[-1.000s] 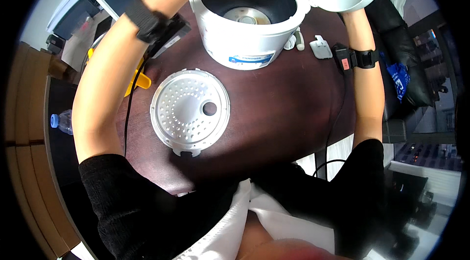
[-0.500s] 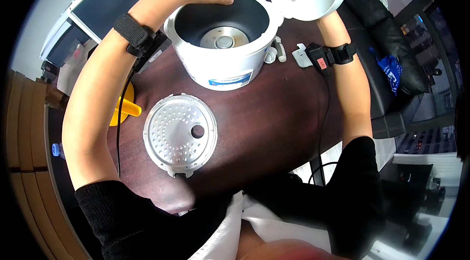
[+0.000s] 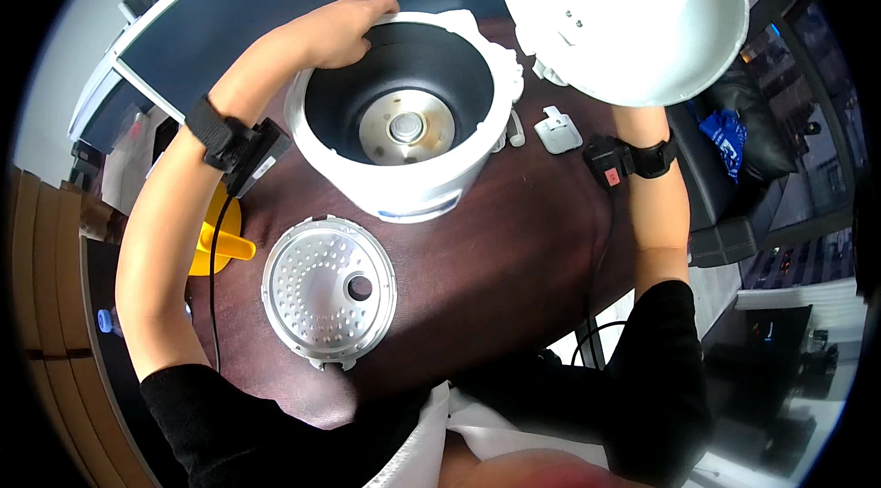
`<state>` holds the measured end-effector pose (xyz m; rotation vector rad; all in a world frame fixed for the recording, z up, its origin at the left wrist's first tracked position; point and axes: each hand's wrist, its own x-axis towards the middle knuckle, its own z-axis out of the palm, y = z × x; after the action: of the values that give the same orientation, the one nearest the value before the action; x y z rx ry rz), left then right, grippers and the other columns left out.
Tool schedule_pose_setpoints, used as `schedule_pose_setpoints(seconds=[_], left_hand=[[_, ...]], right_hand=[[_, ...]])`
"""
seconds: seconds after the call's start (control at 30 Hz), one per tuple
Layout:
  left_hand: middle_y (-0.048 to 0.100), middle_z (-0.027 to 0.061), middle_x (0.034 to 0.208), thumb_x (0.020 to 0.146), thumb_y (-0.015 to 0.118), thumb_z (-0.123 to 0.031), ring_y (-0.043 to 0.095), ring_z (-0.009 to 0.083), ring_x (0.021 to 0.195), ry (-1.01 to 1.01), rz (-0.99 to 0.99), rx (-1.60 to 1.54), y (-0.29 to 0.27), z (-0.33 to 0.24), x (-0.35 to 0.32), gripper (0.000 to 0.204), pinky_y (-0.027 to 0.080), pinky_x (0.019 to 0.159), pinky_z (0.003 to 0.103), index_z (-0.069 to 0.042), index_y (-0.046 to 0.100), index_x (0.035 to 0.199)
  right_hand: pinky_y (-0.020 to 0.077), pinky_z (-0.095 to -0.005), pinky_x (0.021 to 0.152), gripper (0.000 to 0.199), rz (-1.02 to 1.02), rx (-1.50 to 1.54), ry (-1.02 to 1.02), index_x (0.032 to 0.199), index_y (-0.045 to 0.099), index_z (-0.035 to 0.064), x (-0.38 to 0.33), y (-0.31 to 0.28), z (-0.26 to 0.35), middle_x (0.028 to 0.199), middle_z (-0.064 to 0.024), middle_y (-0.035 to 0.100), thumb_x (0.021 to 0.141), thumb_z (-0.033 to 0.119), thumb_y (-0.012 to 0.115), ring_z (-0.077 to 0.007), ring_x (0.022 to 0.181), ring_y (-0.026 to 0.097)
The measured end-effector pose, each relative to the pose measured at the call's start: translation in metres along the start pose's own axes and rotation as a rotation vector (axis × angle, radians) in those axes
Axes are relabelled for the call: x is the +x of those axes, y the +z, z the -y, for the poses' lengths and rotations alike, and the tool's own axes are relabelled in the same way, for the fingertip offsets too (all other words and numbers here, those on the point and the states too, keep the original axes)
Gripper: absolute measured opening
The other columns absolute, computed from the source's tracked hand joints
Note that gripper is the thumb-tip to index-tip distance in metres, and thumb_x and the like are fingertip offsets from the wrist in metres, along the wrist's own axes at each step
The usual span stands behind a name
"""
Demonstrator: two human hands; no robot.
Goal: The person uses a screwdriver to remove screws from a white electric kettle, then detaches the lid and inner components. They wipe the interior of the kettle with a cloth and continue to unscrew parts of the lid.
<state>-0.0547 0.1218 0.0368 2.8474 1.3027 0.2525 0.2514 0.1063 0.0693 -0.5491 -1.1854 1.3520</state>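
Note:
A white rice cooker stands on the dark brown table, its inner cavity bare down to the round metal heating plate. My left hand grips the cooker's far left rim. The cooker's white lid is swung open to the upper right; my right hand is hidden behind it, only the forearm and wrist band showing. A perforated round metal inner lid lies flat on the table in front of the cooker.
A small white plastic part and a white clip lie right of the cooker. A yellow object sits under my left forearm. A black cable runs down the table's left side. A black chair stands at the right.
The view has shifted so the cooker sits lower and closer. The lid has swung wider open to the right. My left hand stays on the rim.

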Motion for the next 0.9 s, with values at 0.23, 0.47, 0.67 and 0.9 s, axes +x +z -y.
schedule_pose_setpoints(seconds=[0.23,0.47,0.67,0.9], left_hand=[[0.064,0.0236,0.107,0.086,0.055,0.002,0.062,0.0388,0.100,-0.069,0.154,-0.250,-0.005,-0.034,-0.022,0.043,0.049,0.089,0.041,-0.004,0.045,0.128],[0.062,0.0232,0.111,0.086,0.054,0.004,0.060,0.0381,0.104,-0.043,0.214,-0.314,-0.010,-0.053,-0.044,0.043,0.048,0.091,0.040,-0.001,0.047,0.128],[0.061,0.0207,0.112,0.086,0.056,0.004,0.059,0.0367,0.103,0.022,0.241,-0.288,-0.007,-0.079,-0.045,0.045,0.047,0.089,0.040,-0.003,0.047,0.130],[0.061,0.0181,0.115,0.086,0.060,0.000,0.059,0.0326,0.098,0.017,0.265,-0.395,-0.006,-0.077,-0.051,0.051,0.046,0.088,0.039,-0.008,0.048,0.134]], right_hand=[[0.0477,-0.0419,0.096,0.052,-0.050,-0.010,0.022,0.135,0.045,0.0024,-0.016,-0.024,0.001,0.132,-0.0145,0.053,0.099,0.039,0.036,-0.0238,0.117,0.055],[0.0481,-0.0415,0.095,0.051,-0.085,-0.024,0.069,0.135,0.045,0.0019,-0.030,-0.044,-0.008,0.131,-0.0145,0.054,0.100,0.038,0.036,-0.0232,0.116,0.055],[0.0485,-0.0412,0.094,0.051,-0.093,-0.025,0.090,0.135,0.045,0.0014,-0.039,-0.058,-0.013,0.131,-0.0145,0.055,0.100,0.037,0.036,-0.0228,0.116,0.056],[0.0490,-0.0408,0.094,0.050,-0.112,-0.059,0.133,0.134,0.046,0.0008,-0.046,-0.064,-0.012,0.130,-0.0144,0.055,0.100,0.036,0.036,-0.0222,0.115,0.056]])
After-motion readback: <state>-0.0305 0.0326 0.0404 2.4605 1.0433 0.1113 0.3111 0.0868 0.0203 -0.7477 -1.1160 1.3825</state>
